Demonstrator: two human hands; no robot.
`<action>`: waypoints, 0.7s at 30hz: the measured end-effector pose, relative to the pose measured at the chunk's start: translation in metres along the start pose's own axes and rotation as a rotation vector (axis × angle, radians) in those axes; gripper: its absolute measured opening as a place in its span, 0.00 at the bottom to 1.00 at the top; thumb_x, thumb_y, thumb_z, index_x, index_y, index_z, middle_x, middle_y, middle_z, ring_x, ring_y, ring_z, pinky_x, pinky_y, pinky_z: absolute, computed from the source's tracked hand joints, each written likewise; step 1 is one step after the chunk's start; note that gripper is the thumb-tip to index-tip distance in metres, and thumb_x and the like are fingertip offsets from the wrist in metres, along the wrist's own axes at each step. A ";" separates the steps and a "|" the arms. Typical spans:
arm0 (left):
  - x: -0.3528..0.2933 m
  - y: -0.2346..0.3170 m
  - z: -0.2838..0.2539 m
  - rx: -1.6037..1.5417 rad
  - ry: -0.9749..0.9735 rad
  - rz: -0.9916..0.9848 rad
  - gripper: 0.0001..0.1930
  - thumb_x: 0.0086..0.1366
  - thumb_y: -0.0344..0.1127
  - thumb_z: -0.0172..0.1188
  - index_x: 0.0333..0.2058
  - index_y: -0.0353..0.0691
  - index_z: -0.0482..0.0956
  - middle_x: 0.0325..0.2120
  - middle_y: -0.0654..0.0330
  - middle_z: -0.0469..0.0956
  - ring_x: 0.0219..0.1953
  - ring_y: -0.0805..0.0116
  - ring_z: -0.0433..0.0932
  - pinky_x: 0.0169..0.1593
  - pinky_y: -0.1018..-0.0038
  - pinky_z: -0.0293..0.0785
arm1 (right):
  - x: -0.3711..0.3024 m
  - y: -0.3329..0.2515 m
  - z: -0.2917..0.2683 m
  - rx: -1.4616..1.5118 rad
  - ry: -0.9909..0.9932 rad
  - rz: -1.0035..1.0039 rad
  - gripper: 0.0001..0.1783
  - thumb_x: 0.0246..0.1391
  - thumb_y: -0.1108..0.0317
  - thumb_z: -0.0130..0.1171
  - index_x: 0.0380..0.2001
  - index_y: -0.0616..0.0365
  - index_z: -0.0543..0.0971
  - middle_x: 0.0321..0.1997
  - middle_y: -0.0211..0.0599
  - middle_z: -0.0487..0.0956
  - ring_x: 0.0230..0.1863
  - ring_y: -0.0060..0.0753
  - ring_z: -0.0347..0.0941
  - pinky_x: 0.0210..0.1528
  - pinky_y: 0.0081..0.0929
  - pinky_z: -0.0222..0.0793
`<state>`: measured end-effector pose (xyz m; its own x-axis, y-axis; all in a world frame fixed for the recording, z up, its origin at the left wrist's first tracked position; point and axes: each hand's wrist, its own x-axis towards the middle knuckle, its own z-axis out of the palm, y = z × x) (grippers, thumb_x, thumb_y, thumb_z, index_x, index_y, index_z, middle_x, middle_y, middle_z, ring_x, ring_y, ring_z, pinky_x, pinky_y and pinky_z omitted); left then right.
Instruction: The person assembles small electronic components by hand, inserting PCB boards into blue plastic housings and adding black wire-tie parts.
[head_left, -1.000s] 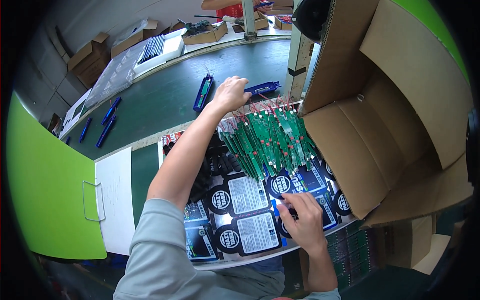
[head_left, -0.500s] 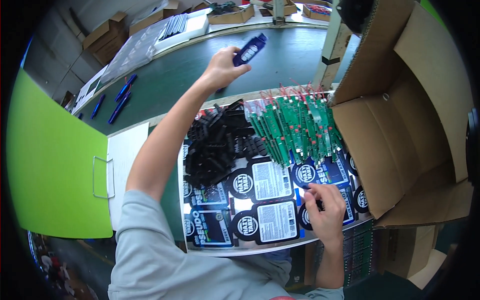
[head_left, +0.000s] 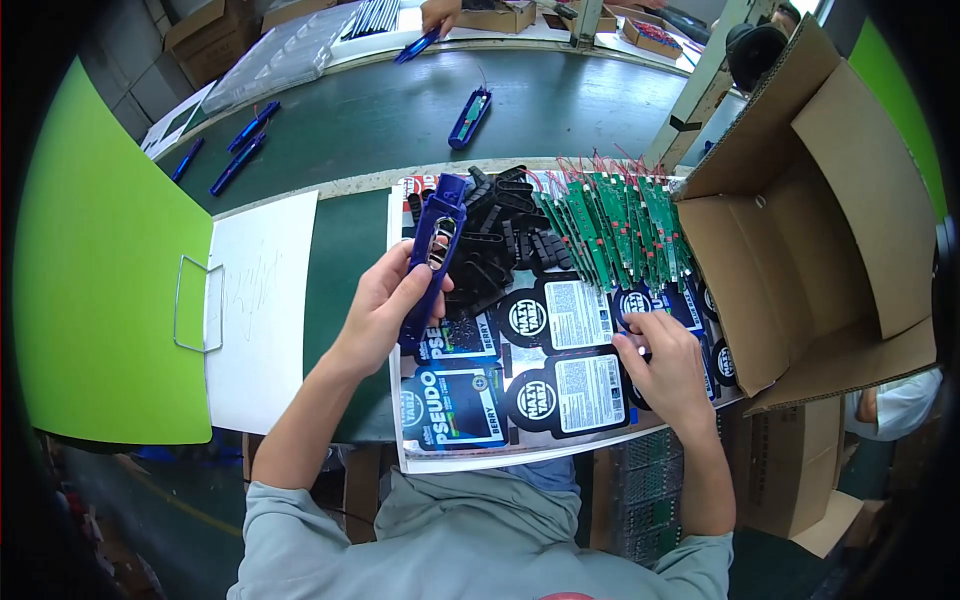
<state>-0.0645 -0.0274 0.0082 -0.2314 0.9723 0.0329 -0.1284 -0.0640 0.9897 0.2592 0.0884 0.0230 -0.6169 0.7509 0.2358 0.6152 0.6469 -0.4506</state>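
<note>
My left hand [head_left: 385, 300] grips a long blue plastic casing [head_left: 440, 225] with oval cutouts, tilted up over the board's left side. Beneath and beside it is a pile of black plastic parts [head_left: 490, 255]. To their right lies a bundle of narrow green circuit boards [head_left: 620, 225] with red wires. My right hand [head_left: 668, 370] hovers over the printed sheet [head_left: 590, 395] on the board, fingers curled and thumb close to the fingertips. Whatever those fingers may hold is too small to make out.
On the green bench lies a blue casing with a circuit board inside [head_left: 470, 118]; more blue casings [head_left: 238, 160] lie left. Another person's hand [head_left: 440, 14] holds a blue piece [head_left: 417, 45]. An open cardboard box [head_left: 800, 290] stands right, a lime-green panel [head_left: 110, 270] left.
My left hand has come back from the far bench toward me with the blue casing. My right hand has moved slightly up. Another person's hand has appeared at the top.
</note>
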 end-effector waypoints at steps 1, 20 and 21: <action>0.001 -0.004 0.000 -0.038 0.026 -0.001 0.12 0.76 0.35 0.52 0.53 0.37 0.69 0.36 0.58 0.78 0.31 0.75 0.77 0.37 0.78 0.76 | 0.010 -0.011 0.000 -0.032 -0.018 -0.027 0.12 0.56 0.67 0.66 0.41 0.63 0.81 0.35 0.43 0.81 0.36 0.45 0.79 0.39 0.40 0.74; -0.004 -0.018 -0.004 -0.051 0.115 0.044 0.12 0.75 0.29 0.51 0.54 0.34 0.70 0.43 0.56 0.78 0.38 0.75 0.80 0.44 0.77 0.81 | 0.125 -0.071 0.078 0.216 0.065 -0.200 0.13 0.50 0.72 0.71 0.38 0.63 0.80 0.39 0.46 0.80 0.38 0.41 0.81 0.38 0.36 0.75; -0.003 -0.019 -0.004 -0.042 0.116 0.051 0.13 0.74 0.27 0.51 0.55 0.34 0.70 0.44 0.55 0.77 0.39 0.75 0.80 0.45 0.76 0.81 | 0.124 -0.071 0.072 0.292 0.046 -0.139 0.13 0.50 0.74 0.70 0.39 0.64 0.80 0.39 0.45 0.80 0.37 0.36 0.80 0.37 0.32 0.74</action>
<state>-0.0653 -0.0304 -0.0116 -0.3481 0.9352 0.0647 -0.1528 -0.1247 0.9804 0.1040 0.1258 0.0225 -0.6583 0.6675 0.3478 0.3556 0.6831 -0.6379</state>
